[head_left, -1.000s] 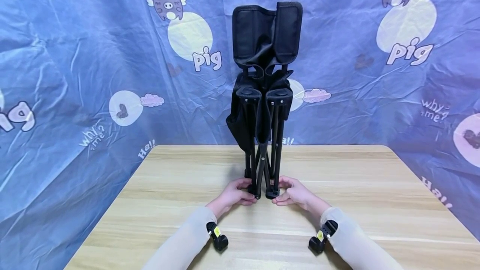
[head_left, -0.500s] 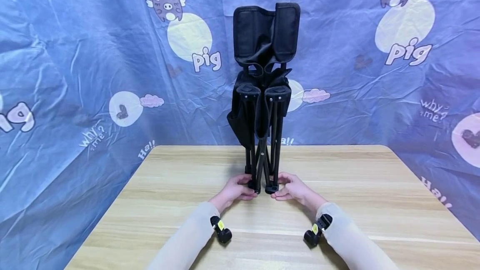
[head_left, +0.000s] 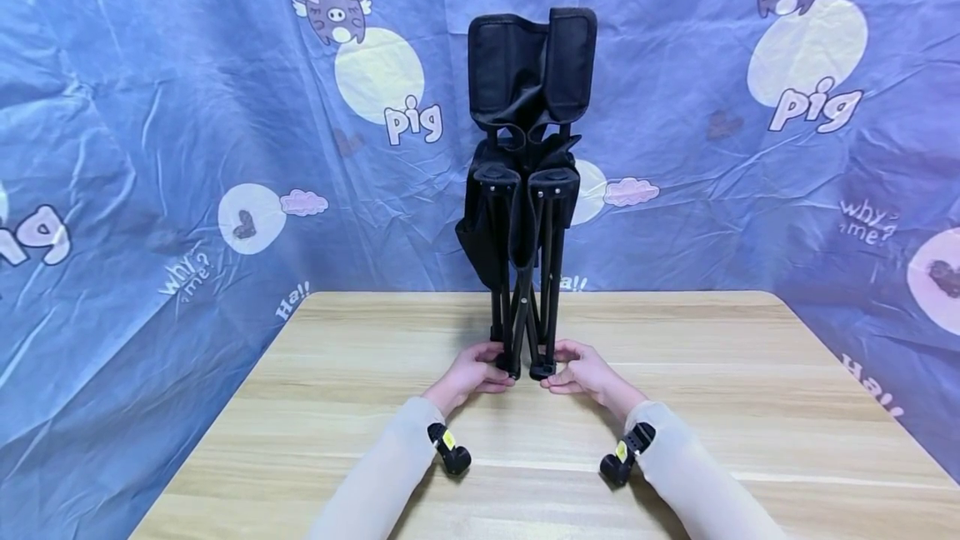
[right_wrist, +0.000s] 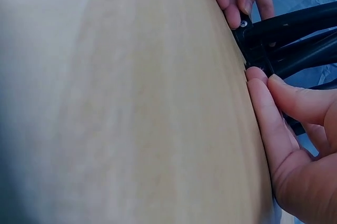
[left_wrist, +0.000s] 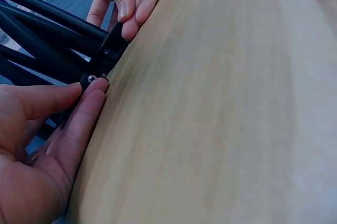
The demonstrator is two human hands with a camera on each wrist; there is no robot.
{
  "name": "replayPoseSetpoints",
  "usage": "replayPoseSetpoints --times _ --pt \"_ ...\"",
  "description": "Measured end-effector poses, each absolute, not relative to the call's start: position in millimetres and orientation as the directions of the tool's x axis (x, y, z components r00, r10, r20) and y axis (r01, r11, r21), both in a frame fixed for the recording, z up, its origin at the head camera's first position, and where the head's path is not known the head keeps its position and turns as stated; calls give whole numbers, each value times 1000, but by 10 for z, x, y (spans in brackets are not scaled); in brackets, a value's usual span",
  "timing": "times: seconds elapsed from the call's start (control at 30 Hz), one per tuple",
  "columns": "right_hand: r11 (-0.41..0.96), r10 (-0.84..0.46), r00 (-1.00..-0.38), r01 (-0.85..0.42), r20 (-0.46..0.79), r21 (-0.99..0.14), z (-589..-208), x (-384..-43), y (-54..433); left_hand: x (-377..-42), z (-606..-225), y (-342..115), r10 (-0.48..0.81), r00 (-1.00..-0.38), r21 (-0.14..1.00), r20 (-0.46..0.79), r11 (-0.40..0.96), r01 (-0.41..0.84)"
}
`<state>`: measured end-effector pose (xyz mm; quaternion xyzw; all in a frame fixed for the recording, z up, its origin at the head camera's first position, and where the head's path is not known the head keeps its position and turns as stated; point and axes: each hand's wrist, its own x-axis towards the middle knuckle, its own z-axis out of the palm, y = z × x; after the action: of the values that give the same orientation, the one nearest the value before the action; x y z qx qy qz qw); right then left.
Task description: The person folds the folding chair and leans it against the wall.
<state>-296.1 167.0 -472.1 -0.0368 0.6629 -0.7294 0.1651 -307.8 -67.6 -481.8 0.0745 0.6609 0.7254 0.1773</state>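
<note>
A folded black camp chair (head_left: 504, 69) stands upright on the wooden table (head_left: 360, 407), its fabric bunched at the top and its tube legs drawn close together. Low on its left side, my left hand (head_left: 467, 375) pinches a leg foot between thumb and fingers. My right hand (head_left: 591, 375) does the same at the foot on the right side. In the left wrist view, the left thumb and fingertips meet around a black foot (left_wrist: 90, 80) with a screw in it. The right wrist view shows the right fingers lying along the tabletop, thumb above, at the other foot (right_wrist: 258, 58).
Behind the table hangs a blue cloth (head_left: 180, 123) printed with pigs and words, close behind the chair. The table's far edge runs just beyond the chair's legs. A small black camera (head_left: 453, 455) sits on the left wrist, and another camera (head_left: 618, 465) on the right.
Both hands and the chair have slid a little farther away across the table, toward the cloth. The grip of both hands on the feet stays the same.
</note>
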Motion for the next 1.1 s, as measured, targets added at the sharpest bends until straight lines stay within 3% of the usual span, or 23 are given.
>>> replayPoseSetpoints --times 0.93,1.1 --pt "-105 -185 -968 193 -172 -975 -4725 -3162 1597 -3288 -4858 -595 281 -952 982 -122 -104 -157" --pt "-159 -213 -970 156 -120 -975 -4741 -3174 1623 -3297 -4827 -571 256 -960 983 -113 -112 -145"
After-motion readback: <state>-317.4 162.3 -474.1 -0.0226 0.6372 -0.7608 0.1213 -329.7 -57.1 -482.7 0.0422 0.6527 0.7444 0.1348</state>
